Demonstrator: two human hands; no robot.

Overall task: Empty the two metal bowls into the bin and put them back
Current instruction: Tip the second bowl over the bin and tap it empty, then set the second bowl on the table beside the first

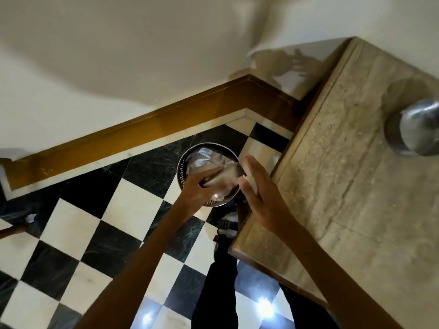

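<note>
A round metal bin (pixel 182 173) with perforated sides and a clear plastic liner stands on the floor beside the table corner. Over its mouth my left hand (pixel 198 191) grips a metal bowl (pixel 222 180), which is blurred and tipped towards the bin. My right hand (pixel 257 193) hovers just right of that bowl with fingers spread; its thumb is near the rim, and I cannot tell if it touches. The second metal bowl (pixel 414 130) sits on the table at the far right edge of view.
The stone-topped table (pixel 351 186) with a wooden edge fills the right side, its corner close to the bin. Below is a black-and-white chequered floor (pixel 99 224) with a wooden skirting board (pixel 142 131). A crumpled paper (pixel 31 218) lies at the left. My dark trouser leg (pixel 221 293) stands below the bin.
</note>
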